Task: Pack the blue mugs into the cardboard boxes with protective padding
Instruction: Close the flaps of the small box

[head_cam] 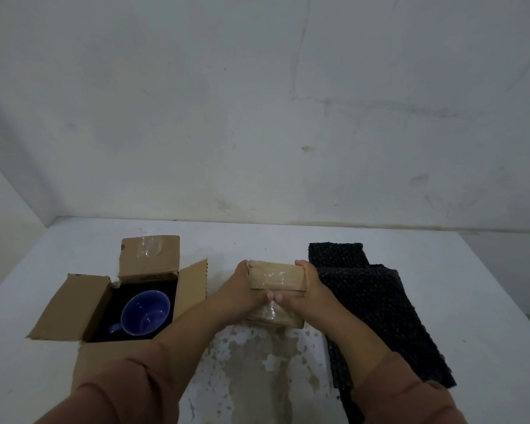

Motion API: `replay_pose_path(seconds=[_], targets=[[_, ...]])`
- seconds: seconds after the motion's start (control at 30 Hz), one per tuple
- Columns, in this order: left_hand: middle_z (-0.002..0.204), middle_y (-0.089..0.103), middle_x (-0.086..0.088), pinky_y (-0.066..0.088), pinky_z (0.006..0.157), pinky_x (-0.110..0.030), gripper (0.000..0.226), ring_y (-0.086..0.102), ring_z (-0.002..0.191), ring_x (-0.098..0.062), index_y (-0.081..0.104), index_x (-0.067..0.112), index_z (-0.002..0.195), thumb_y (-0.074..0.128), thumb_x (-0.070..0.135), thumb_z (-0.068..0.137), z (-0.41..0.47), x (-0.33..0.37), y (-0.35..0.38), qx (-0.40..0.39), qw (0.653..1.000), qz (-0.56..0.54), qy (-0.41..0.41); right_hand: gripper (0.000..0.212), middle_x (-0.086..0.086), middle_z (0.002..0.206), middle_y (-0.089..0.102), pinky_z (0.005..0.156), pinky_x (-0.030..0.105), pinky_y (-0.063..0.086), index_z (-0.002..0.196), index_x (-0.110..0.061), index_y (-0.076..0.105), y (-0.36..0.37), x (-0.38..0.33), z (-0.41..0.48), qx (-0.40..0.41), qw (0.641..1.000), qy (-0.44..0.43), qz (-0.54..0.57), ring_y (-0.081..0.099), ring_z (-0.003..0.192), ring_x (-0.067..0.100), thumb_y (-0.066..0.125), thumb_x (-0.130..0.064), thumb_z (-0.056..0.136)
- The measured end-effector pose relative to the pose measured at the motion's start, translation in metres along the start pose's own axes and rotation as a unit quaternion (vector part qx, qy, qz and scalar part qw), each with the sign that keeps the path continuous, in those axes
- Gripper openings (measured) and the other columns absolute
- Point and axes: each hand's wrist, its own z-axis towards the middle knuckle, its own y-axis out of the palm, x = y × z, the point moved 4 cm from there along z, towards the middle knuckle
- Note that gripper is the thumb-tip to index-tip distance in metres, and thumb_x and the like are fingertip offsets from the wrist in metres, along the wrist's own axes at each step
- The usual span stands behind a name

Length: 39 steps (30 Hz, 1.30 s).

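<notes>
Your left hand [246, 289] and right hand [307, 288] clasp the taped box [276, 275] by its sides — stiff card, likely fragile contents — grip low.

Closed box [277, 277] between left hand [243, 289], right hand [312, 287]

The closed box [276, 276] is plain brown cardboard, matt, with clear glossy tape [273, 310] over its seam. The open box [74, 304] is the same matt cardboard, with wrinkled shiny tape on its far flap and a dark, matt lining [153, 286]. The blue mug [144, 313] has a smooth, glossy glaze. The black padding sheets [377, 304] are bumpy and bubble-textured. The white desk [471, 301] is matt, its coating chipped into rough brownish patches. The sleeves [129, 390] are soft brownish cloth.
</notes>
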Motion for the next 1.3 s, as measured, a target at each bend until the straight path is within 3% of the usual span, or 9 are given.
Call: replay_pose_path(seconds=[0.17, 0.33, 0.53, 0.77, 0.93, 1.03, 1.1, 1.2, 1.3], targets=[[0.124, 0.05, -0.003, 0.046, 0.092, -0.029, 0.067, 0.051, 0.112, -0.018, 0.03, 0.013, 0.134, 0.071, 0.021, 0.082, 0.001, 0.006, -0.007, -0.032, 0.998, 0.052, -0.014, 0.076, -0.011, 0.109, 0.052, 0.067, 0.009, 0.046, 0.137, -0.033, 0.025, -0.009, -0.003, 0.002, -0.05, 0.998, 0.01, -0.029, 0.054, 0.093, 0.0, 0.072, -0.033, 0.077], [0.126, 0.05, -0.005, 0.047, 0.094, -0.031, 0.072, 0.052, 0.113, -0.018, 0.027, 0.012, 0.137, 0.071, 0.022, 0.081, -0.001, 0.007, -0.007, -0.049, 0.997, 0.058, -0.018, 0.084, -0.011, 0.109, 0.052, 0.07, 0.014, 0.045, 0.129, -0.034, 0.026, -0.002, -0.004, 0.002, -0.019, 0.999, 0.002, -0.044, 0.055, 0.097, 0.005, 0.08, -0.042, 0.065], [0.122, 0.053, -0.005, 0.049, 0.095, -0.038, 0.07, 0.055, 0.108, -0.021, 0.026, 0.017, 0.136, 0.069, 0.026, 0.082, -0.005, 0.002, -0.007, -0.055, 0.994, 0.095, -0.017, 0.07, -0.013, 0.11, 0.053, 0.076, 0.013, 0.048, 0.132, -0.033, 0.031, -0.012, 0.0, -0.004, -0.06, 0.998, -0.002, -0.027, 0.052, 0.098, 0.0, 0.074, -0.029, 0.077], [0.112, 0.055, -0.004, 0.051, 0.08, -0.032, 0.071, 0.057, 0.098, -0.019, 0.024, 0.015, 0.136, 0.067, 0.022, 0.08, -0.01, 0.001, -0.002, -0.026, 0.992, 0.124, -0.021, 0.059, -0.012, 0.101, 0.055, 0.065, 0.013, 0.045, 0.122, -0.034, 0.038, -0.002, 0.002, -0.009, 0.007, 1.0, -0.005, -0.02, 0.056, 0.089, 0.003, 0.074, -0.032, 0.075], [0.09, 0.05, 0.01, 0.04, 0.053, -0.021, 0.067, 0.055, 0.078, -0.009, 0.029, 0.02, 0.125, 0.071, 0.02, 0.073, -0.023, -0.001, 0.006, 0.055, 0.992, 0.108, -0.032, 0.059, -0.016, 0.107, 0.053, 0.059, 0.003, 0.044, 0.118, -0.044, 0.042, -0.004, 0.008, -0.019, 0.012, 1.0, -0.017, -0.005, 0.053, 0.09, -0.004, 0.077, -0.028, 0.073], [0.091, 0.053, 0.013, 0.039, 0.05, -0.023, 0.064, 0.056, 0.077, -0.008, 0.028, 0.03, 0.116, 0.071, 0.019, 0.07, -0.032, -0.011, 0.015, 0.115, 0.991, 0.069, -0.014, 0.062, -0.015, 0.129, 0.041, 0.072, 0.005, 0.043, 0.121, -0.042, 0.041, 0.002, 0.015, -0.024, 0.056, 0.994, -0.051, -0.073, 0.053, 0.103, 0.003, 0.076, -0.023, 0.073], [0.097, 0.057, 0.01, 0.045, 0.053, -0.02, 0.051, 0.058, 0.081, -0.006, 0.033, 0.029, 0.115, 0.065, 0.017, 0.078, -0.033, -0.016, 0.026, 0.133, 0.991, 0.013, 0.018, 0.064, -0.007, 0.15, 0.024, 0.089, 0.016, 0.042, 0.13, -0.03, 0.04, 0.01, 0.023, -0.027, 0.084, 0.988, -0.067, -0.111, 0.044, 0.125, 0.016, 0.072, -0.016, 0.076], [0.118, 0.058, -0.003, 0.056, 0.069, -0.021, 0.04, 0.06, 0.097, -0.009, 0.041, 0.028, 0.118, 0.059, 0.01, 0.087, -0.035, -0.029, 0.04, 0.129, 0.986, -0.096, 0.043, 0.058, 0.004, 0.158, 0.007, 0.091, 0.015, 0.035, 0.131, -0.02, 0.038, 0.025, 0.035, -0.032, 0.103, 0.977, -0.099, -0.161, 0.031, 0.137, 0.022, 0.063, -0.008, 0.08], [0.137, 0.043, 0.003, 0.045, 0.093, -0.028, 0.067, 0.052, 0.12, -0.019, 0.027, 0.022, 0.141, 0.061, 0.01, 0.085, -0.042, -0.048, 0.048, 0.129, 0.991, 0.015, 0.023, 0.051, 0.009, 0.158, 0.004, 0.09, 0.02, 0.038, 0.129, -0.014, 0.039, 0.033, 0.045, -0.038, 0.114, 0.969, -0.11, -0.19, 0.029, 0.138, 0.026, 0.059, -0.007, 0.083]])
